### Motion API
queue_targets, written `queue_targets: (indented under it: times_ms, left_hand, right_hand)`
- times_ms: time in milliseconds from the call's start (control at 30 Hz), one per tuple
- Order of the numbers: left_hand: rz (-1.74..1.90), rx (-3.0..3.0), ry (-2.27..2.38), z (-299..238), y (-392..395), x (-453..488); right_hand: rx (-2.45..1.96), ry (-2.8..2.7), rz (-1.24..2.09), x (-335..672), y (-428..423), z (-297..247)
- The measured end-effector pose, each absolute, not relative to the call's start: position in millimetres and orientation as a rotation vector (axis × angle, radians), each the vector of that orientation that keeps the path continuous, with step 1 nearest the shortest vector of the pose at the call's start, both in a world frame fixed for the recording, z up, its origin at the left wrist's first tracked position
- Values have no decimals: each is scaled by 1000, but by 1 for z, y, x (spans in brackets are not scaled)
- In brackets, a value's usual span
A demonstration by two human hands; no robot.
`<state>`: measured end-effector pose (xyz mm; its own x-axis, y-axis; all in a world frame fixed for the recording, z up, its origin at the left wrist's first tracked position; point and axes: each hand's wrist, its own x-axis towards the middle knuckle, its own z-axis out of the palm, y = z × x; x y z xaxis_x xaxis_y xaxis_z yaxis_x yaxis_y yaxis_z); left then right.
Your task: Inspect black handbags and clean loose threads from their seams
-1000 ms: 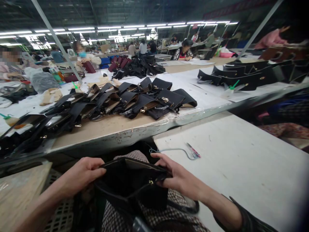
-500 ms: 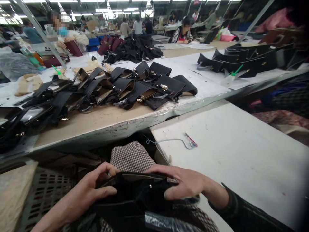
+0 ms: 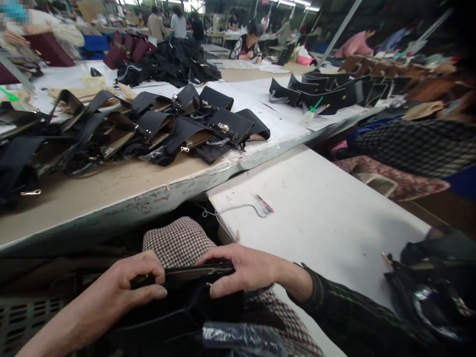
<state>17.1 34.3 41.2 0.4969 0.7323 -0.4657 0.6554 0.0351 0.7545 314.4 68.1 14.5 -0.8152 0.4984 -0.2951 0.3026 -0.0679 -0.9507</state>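
Observation:
A black handbag (image 3: 174, 317) lies on my lap over checked cloth (image 3: 178, 238), its mouth facing up. My left hand (image 3: 139, 280) pinches the bag's top edge on the left, thumb inside. On the right, my right hand (image 3: 241, 270) grips the same edge, fingers over the far side and thumb inside. Next to that thumb shows a small gold-coloured metal piece (image 3: 208, 284). A handle wrapped in clear plastic (image 3: 238, 334) hangs at the near side. The bag's dark interior is hard to make out.
Several black bags (image 3: 159, 129) crowd the long workbench (image 3: 111, 191). A white side table (image 3: 297, 198) bears small snips (image 3: 265, 204) on a cord; another black bag (image 3: 435, 287) is at its right. A plastic crate (image 3: 29, 317) stands lower left. Co-workers sit beyond.
My view has swung to the right, bringing a black bag at the right into sight. My hands have come closer together along the handbag's top edge.

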Motion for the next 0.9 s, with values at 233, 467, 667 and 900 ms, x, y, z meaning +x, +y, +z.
queue_targets:
  times_ms: [233, 467, 667, 900]
  left_hand:
    - [52, 1626, 1170, 39, 12, 17]
    - [63, 1610, 1314, 46, -15, 17]
    - [154, 1514, 1421, 38, -28, 10]
    - [276, 1419, 1569, 30, -25, 10]
  right_hand:
    - [-857, -1794, 1995, 318, 59, 4]
    - [-614, -2060, 1571, 314, 57, 7]
    - [-847, -2034, 1662, 306, 52, 12]
    - [-1001, -1805, 2013, 296, 49, 9]
